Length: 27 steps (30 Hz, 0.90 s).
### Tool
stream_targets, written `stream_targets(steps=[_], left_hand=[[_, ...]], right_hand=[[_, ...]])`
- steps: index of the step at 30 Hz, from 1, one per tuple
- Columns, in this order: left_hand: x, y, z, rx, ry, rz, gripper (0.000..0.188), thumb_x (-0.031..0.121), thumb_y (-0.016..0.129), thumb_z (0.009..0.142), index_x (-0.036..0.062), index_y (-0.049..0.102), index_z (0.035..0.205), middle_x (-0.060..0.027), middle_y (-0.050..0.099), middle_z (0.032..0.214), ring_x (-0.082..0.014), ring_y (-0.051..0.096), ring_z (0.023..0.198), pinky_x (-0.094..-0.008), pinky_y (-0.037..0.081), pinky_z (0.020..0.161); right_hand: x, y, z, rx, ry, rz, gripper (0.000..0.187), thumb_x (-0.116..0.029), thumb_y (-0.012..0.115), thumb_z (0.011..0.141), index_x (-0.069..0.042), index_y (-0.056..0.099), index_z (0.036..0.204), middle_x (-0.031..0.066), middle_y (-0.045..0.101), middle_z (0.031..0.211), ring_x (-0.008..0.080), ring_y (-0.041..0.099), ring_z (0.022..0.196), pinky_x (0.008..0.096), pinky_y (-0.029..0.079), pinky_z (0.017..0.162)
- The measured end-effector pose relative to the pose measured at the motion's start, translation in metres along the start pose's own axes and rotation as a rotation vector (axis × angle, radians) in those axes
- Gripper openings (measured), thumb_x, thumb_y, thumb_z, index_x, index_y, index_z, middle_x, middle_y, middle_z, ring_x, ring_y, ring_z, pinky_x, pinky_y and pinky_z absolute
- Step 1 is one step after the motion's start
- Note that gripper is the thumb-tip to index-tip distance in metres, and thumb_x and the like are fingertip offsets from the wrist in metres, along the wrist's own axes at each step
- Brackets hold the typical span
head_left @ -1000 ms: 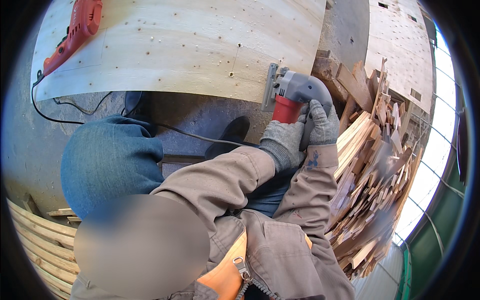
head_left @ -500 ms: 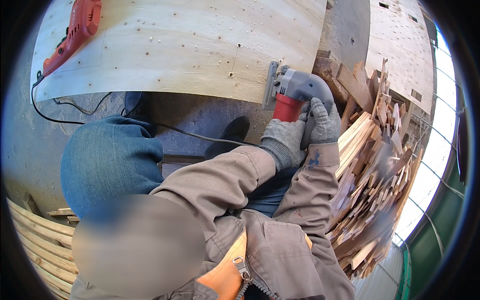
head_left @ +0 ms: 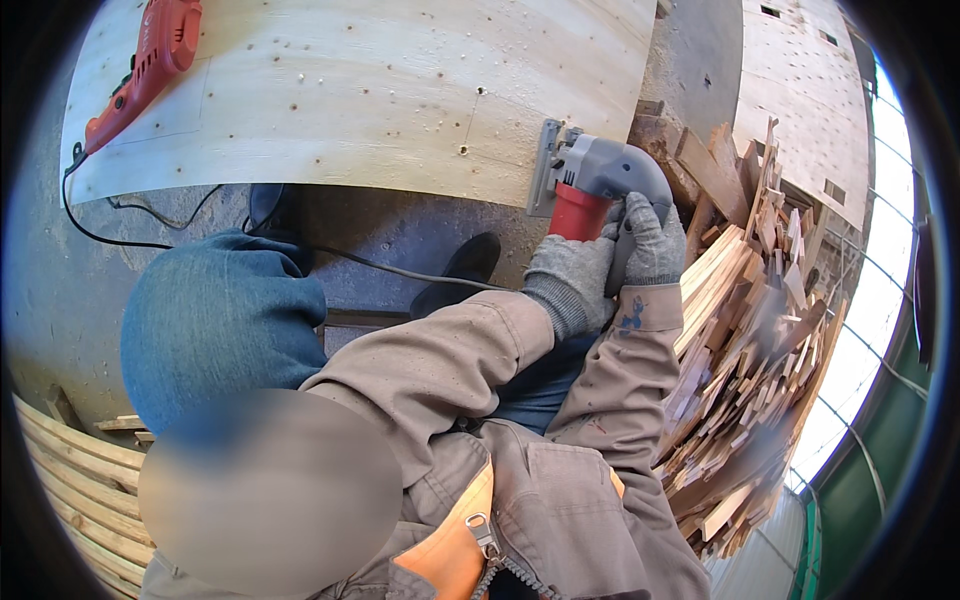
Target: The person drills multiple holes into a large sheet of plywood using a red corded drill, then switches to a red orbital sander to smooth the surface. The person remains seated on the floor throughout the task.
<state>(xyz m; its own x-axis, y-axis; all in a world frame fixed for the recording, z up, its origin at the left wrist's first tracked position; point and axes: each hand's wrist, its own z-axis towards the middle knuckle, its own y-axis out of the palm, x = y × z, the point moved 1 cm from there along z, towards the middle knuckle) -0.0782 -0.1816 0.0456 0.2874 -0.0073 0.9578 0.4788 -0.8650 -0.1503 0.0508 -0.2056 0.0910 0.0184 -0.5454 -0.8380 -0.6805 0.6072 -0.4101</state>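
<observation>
Both my hands wear grey knit gloves and hold a jigsaw [head_left: 612,168] with a grey head and a red body. My left hand [head_left: 572,272] is closed around the lower part of the tool, just below its red section. My right hand [head_left: 652,240] grips the dark handle on the right side. The jigsaw's flat metal base plate [head_left: 541,175] is at the right end of the near edge of a pale plywood sheet [head_left: 380,110]. Its blade cannot be made out. Pencil lines and several small holes mark the sheet.
A red corded power tool [head_left: 150,70] lies at the sheet's left end. A dark cord [head_left: 400,270] runs below the sheet toward my hands. Piled scrap wood [head_left: 740,370] is close on my right, with another holed panel [head_left: 800,100] beyond. Wooden slats [head_left: 80,490] are at lower left.
The jigsaw and both hands have shifted very slightly to the right. My grip on the tool looks the same.
</observation>
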Motion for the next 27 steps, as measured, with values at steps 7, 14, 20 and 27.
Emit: stream_targets(steps=[7, 14, 20, 27], left_hand=[[-0.005, -0.005, 0.006, -0.031, -0.035, -0.003, 0.074, 0.037, 0.083, 0.07, 0.007, 0.053, 0.131, -0.0222, 0.07, 0.105, -0.042, 0.069, 0.098, -0.0502, 0.056, 0.087], [0.004, -0.007, 0.004, -0.017, -0.023, -0.024, 0.073, 0.037, 0.083, 0.07, 0.0074, 0.053, 0.13, -0.0223, 0.069, 0.106, -0.0413, 0.069, 0.1, -0.05, 0.056, 0.088], [0.001, -0.004, 0.006, -0.008, -0.015, -0.013, 0.07, 0.037, 0.083, 0.07, 0.0076, 0.055, 0.127, -0.022, 0.069, 0.106, -0.0414, 0.069, 0.1, -0.0499, 0.056, 0.088], [0.0, -0.002, 0.009, 0.017, 0.004, -0.022, 0.07, 0.038, 0.083, 0.07, 0.0069, 0.055, 0.127, -0.0222, 0.069, 0.104, -0.041, 0.069, 0.099, -0.0498, 0.056, 0.087]], right_hand=[[0.001, 0.008, 0.01, -0.036, -0.014, 0.013, 0.039, -0.024, 0.079, 0.091, 0.001, 0.062, 0.115, 0.011, 0.069, 0.086, 0.0164, 0.064, 0.063, 0.0304, 0.054, 0.057], [-0.005, 0.002, 0.002, 0.015, 0.004, 0.019, 0.037, -0.023, 0.079, 0.091, 0.002, 0.062, 0.114, 0.0106, 0.069, 0.085, 0.0167, 0.064, 0.064, 0.0303, 0.054, 0.057], [-0.004, 0.002, 0.006, 0.002, 0.003, 0.018, 0.038, -0.024, 0.079, 0.091, 0.001, 0.062, 0.114, 0.0102, 0.069, 0.085, 0.0168, 0.064, 0.064, 0.0307, 0.054, 0.057], [-0.004, 0.001, 0.009, -0.005, 0.001, -0.012, 0.04, -0.027, 0.079, 0.091, 0.001, 0.063, 0.115, 0.0097, 0.069, 0.084, 0.017, 0.065, 0.064, 0.0315, 0.055, 0.059]])
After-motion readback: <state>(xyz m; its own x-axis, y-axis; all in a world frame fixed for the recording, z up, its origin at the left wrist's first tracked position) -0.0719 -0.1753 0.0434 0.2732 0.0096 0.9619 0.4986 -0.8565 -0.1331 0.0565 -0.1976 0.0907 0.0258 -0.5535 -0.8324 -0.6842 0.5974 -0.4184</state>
